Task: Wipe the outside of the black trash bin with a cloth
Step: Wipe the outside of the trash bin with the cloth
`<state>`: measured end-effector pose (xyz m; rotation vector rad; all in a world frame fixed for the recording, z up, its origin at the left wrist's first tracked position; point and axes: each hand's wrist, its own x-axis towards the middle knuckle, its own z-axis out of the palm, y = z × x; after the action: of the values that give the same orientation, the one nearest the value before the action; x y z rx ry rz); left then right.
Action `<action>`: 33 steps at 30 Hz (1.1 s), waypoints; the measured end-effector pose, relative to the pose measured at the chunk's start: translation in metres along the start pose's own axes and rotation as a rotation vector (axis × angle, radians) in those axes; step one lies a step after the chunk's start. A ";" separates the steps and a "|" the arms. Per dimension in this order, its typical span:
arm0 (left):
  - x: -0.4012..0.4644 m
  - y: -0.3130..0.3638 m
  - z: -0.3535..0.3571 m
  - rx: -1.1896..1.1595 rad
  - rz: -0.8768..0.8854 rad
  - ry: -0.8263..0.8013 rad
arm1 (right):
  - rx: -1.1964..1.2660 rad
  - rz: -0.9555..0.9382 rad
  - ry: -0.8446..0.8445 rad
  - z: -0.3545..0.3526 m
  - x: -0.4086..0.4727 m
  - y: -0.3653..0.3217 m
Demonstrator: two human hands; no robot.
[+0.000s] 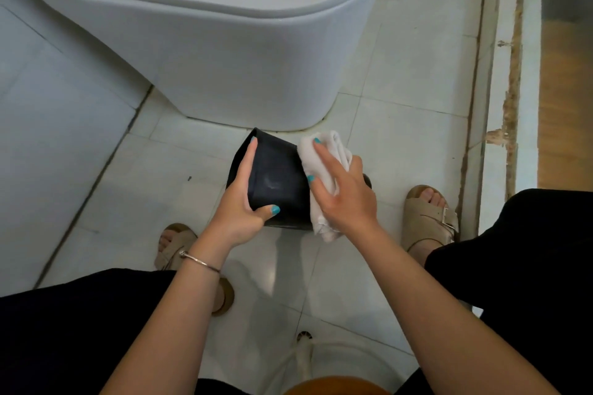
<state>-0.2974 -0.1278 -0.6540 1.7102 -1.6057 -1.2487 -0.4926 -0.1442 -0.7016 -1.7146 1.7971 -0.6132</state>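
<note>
We held the bin (276,179) low over the tiled floor (401,80), just in front of the toilet (224,42), tipped so that one dark flat face looked up at us. Our left hand (239,202) gripped its left side, fingers lying along the far edge and thumb curled over the near one. Our right hand (345,192) pressed the white cloth (324,151) against the bin's right side, fingers spread over the bunched fabric and curled round part of it; the cloth hung down below the wrist. We could not see inside the bin from this angle. A thin bracelet (199,262) sat on the left wrist. Our sandals (428,218) stood on either side of the bin, and a stained door sill (507,74) ran along the right
</note>
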 end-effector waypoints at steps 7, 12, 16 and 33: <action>-0.001 0.001 0.005 -0.029 -0.028 0.005 | 0.024 0.421 0.091 -0.007 0.003 0.052; -0.001 0.006 0.016 0.011 -0.005 -0.009 | -0.048 0.351 0.011 -0.012 0.005 0.028; 0.000 0.006 0.019 0.052 0.047 0.000 | -0.015 0.080 -0.044 -0.011 0.010 -0.016; 0.004 0.009 0.019 0.102 0.083 -0.047 | 0.031 0.110 -0.071 -0.020 0.013 -0.019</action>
<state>-0.3187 -0.1292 -0.6572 1.6675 -1.7766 -1.1945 -0.4926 -0.1596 -0.6757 -1.5852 1.8091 -0.5247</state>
